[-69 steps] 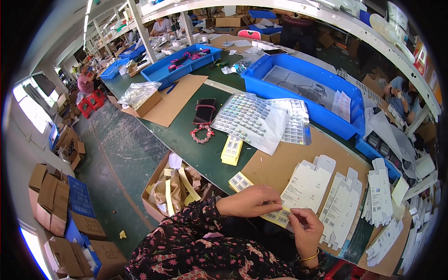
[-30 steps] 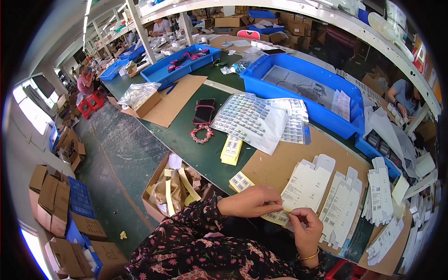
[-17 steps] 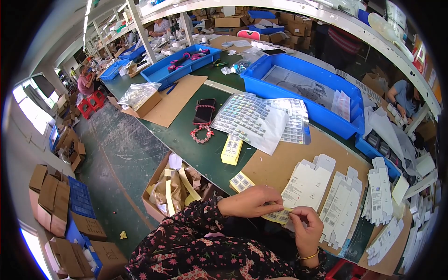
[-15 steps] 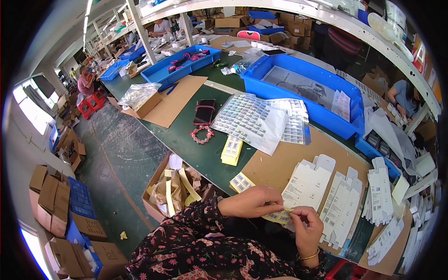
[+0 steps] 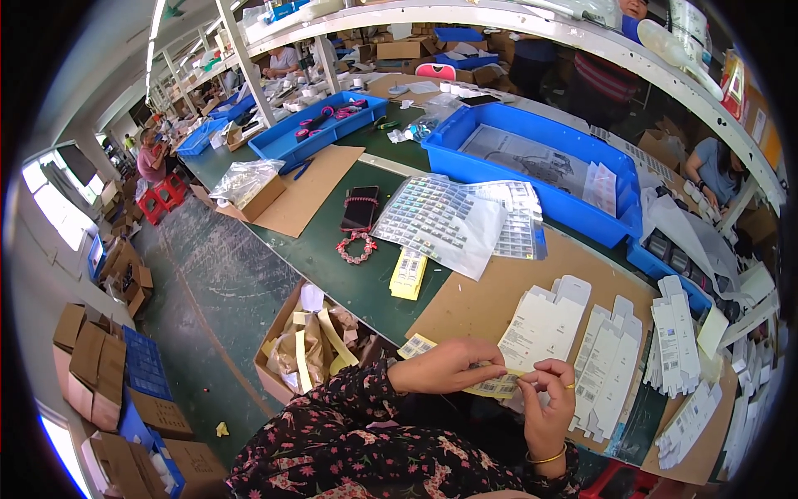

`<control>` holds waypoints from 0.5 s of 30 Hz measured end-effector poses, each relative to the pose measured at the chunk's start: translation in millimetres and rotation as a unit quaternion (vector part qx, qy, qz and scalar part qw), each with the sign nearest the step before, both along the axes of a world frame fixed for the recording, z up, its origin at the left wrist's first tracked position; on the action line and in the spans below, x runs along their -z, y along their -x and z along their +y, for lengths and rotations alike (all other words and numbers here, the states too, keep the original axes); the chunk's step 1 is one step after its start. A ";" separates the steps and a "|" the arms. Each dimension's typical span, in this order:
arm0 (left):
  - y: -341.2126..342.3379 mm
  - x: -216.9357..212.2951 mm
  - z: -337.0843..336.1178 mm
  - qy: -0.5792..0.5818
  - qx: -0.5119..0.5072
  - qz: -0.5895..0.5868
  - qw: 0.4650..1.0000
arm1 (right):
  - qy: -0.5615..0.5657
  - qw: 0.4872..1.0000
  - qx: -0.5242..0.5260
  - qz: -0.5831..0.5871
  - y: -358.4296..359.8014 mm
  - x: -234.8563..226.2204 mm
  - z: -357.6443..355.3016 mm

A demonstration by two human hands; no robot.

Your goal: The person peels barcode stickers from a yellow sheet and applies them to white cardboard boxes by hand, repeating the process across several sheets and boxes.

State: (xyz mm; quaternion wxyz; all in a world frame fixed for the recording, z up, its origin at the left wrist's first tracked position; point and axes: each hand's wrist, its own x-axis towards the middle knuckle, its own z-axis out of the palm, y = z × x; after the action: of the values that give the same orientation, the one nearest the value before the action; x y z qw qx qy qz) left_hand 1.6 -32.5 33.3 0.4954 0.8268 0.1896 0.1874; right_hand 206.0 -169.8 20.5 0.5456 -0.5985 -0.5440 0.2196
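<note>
Sitting just wearer-side of the flat white cartons, the yellow label sheet was between both hands, long axis roughly left-right. Left hand, back up, pinched its far edge; right hand, overlapping the cartons' near edge in view, pinched its right end, fingers curled.

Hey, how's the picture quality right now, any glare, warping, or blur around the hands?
Head view: the window at left is blown out to white; head view: the white shelf beam bows into an arc and the corners go black; head view: the left hand, right hand and yellow label sheet look fairly sharp, with no obvious motion blur.
</note>
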 end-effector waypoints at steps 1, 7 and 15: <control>-0.4 -0.5 -1.8 0.006 -0.002 -0.002 1.000 | -0.007 1.000 0.002 0.002 0.0 0.8 -0.6; -2.1 1.2 -5.6 0.011 -0.009 -0.013 1.000 | -0.047 0.999 0.006 -0.018 -0.2 1.7 -3.7; -5.8 -15.2 -16.1 0.064 -0.043 -0.034 0.996 | -0.030 0.999 0.006 -0.021 -1.4 3.3 -7.3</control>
State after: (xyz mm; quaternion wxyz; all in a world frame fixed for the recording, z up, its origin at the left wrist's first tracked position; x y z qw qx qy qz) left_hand 7.4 -48.5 48.6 0.5445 0.7778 0.2196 0.2242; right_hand 207.4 -177.1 17.2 0.5526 -0.5899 -0.5582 0.1873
